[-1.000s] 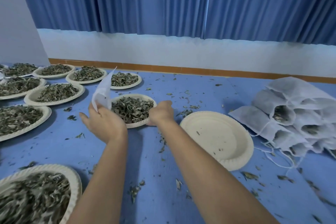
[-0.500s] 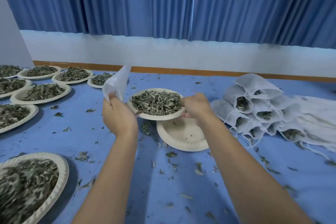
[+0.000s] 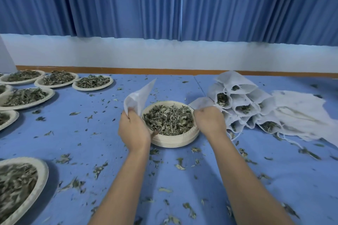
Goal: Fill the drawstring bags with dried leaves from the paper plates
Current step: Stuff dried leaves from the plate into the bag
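Head view: left hand (image 3: 134,130) fisted around the bottom edge of an empty drawstring bag (image 3: 140,95), gripping it, back of hand to camera. Bag is white, thin non-woven fabric, creased, standing up from the fist with one corner pointing up and away, mouth slack; it hangs just left of the centre plate, off the table. Right hand (image 3: 210,122) has fingers curled against the right rim of the paper plate (image 3: 165,102); fingertips hidden, cannot tell if it actually holds the rim or anything else. Plate is beige with a ribbed rim, heaped with dried leaves (image 3: 168,119), grey-green, curled and crumbly, and sits nested on a lower plate (image 3: 172,144) between both hands, mid-table. Just right of the right hand is a pile of filled bags (image 3: 237,100), white, lying on their sides, stacked, open mouths showing leaves, drawstrings trailing at the front. Beyond those, flat white bags (image 3: 300,113) are spread on the table. Far left: loaded plates (image 3: 92,88) in rows, well apart from the hands, and a near-left plate (image 3: 41,173) that is also full. Blue table (image 3: 91,139) is littered with leaf bits (image 3: 180,165). Blue curtain (image 3: 128,5) hangs behind.
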`<action>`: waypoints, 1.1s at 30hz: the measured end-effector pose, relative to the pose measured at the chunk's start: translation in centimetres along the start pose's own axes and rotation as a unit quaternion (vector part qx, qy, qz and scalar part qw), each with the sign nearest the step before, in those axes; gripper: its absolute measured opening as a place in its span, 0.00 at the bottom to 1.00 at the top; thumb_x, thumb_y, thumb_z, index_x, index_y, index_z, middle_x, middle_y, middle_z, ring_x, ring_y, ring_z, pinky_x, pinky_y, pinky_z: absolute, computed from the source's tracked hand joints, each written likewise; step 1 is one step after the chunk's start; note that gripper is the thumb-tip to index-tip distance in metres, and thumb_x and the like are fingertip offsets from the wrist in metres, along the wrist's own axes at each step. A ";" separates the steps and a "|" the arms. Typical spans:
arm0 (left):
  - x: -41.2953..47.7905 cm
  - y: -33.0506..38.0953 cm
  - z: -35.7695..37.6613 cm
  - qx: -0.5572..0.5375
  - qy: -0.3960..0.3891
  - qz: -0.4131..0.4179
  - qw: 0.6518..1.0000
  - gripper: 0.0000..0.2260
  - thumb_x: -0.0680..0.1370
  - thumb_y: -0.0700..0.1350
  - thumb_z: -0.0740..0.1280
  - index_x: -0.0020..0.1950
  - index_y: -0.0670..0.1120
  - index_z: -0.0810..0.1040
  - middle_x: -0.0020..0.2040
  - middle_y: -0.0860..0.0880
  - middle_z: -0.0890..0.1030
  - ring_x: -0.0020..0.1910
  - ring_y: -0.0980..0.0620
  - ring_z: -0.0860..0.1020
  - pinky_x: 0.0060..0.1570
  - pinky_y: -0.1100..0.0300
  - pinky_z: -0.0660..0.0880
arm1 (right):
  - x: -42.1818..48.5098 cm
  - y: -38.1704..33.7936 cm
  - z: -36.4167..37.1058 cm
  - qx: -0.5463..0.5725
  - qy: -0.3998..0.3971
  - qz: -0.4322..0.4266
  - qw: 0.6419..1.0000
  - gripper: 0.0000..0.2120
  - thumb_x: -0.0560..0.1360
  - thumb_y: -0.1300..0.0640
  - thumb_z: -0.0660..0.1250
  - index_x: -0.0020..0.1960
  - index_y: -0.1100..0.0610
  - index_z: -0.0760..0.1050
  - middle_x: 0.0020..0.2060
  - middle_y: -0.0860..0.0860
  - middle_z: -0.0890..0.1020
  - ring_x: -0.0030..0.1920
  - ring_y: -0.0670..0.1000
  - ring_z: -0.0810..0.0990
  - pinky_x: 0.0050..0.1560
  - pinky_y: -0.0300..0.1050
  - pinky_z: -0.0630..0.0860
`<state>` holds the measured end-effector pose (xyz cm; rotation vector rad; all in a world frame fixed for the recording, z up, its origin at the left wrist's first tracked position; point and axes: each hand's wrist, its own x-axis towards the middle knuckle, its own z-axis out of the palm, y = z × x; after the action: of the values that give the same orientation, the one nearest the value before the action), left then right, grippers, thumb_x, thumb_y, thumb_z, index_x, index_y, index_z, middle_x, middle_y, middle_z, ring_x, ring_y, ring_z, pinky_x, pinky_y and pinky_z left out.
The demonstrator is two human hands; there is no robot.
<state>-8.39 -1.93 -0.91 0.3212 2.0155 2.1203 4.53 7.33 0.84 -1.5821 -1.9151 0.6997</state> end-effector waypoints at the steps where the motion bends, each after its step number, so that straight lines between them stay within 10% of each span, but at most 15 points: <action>1: 0.0 -0.1 -0.1 0.006 -0.001 0.001 1.000 0.13 0.82 0.48 0.54 0.45 0.43 0.72 0.34 0.51 0.70 0.33 0.52 0.69 0.31 0.56 0.62 | -0.1 0.0 0.1 -0.008 0.000 0.001 1.000 0.18 0.77 0.59 0.58 0.28 0.59 0.64 0.34 0.56 0.72 0.37 0.56 0.70 0.34 0.44 0.62; 8: 0.1 -0.7 -0.1 0.034 -0.012 0.014 0.999 0.13 0.82 0.48 0.53 0.44 0.45 0.73 0.36 0.51 0.73 0.35 0.54 0.71 0.40 0.54 0.64 | -0.5 -0.5 0.4 0.008 0.000 -0.002 1.000 0.15 0.80 0.60 0.53 0.52 0.65 0.76 0.52 0.62 0.78 0.54 0.60 0.76 0.44 0.44 0.63; 15: 0.2 -0.1 -0.2 0.053 -0.003 0.050 0.997 0.15 0.83 0.49 0.53 0.39 0.46 0.71 0.37 0.49 0.72 0.36 0.50 0.70 0.33 0.54 0.62 | -2.9 -3.7 2.0 -0.096 -0.043 -0.137 0.985 0.34 0.77 0.37 0.56 0.75 0.56 0.58 0.74 0.59 0.60 0.73 0.59 0.58 0.69 0.53 0.60; 20: 0.9 0.4 -0.3 0.091 -0.026 0.126 0.988 0.14 0.81 0.44 0.55 0.57 0.39 0.77 0.49 0.41 0.77 0.45 0.44 0.74 0.39 0.58 0.62 | -3.8 -4.2 3.8 -0.191 -0.087 -0.125 0.970 0.35 0.74 0.33 0.58 0.74 0.51 0.61 0.74 0.62 0.59 0.73 0.62 0.59 0.72 0.55 0.59; 23: 1.1 0.8 -0.4 0.094 -0.047 0.132 0.986 0.15 0.79 0.42 0.58 0.64 0.47 0.75 0.38 0.50 0.78 0.33 0.50 0.74 0.29 0.63 0.68 | -3.6 -3.8 3.7 -0.175 -0.028 -0.175 0.968 0.21 0.77 0.43 0.63 0.66 0.52 0.73 0.63 0.56 0.73 0.63 0.58 0.72 0.60 0.48 0.69; 28: 1.8 1.9 0.0 0.010 -0.079 0.030 0.996 0.08 0.78 0.41 0.62 0.54 0.46 0.79 0.37 0.52 0.78 0.28 0.53 0.77 0.32 0.57 0.75 | -3.2 -3.4 3.4 -0.166 -0.001 -0.207 0.964 0.09 0.77 0.56 0.64 0.54 0.53 0.81 0.50 0.53 0.81 0.52 0.54 0.78 0.44 0.44 0.72; 33: 1.8 2.2 -0.2 -0.010 -0.098 0.010 0.995 0.10 0.78 0.42 0.62 0.39 0.45 0.79 0.22 0.49 0.75 0.18 0.57 0.68 0.23 0.63 0.67 | -2.3 -2.8 3.3 -0.138 0.019 -0.216 0.967 0.13 0.77 0.62 0.62 0.58 0.54 0.81 0.49 0.54 0.84 0.50 0.54 0.80 0.50 0.47 0.76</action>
<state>-10.14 -1.73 1.30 0.5269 1.8871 2.0309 0.64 4.39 0.28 -1.2450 -2.2981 0.2246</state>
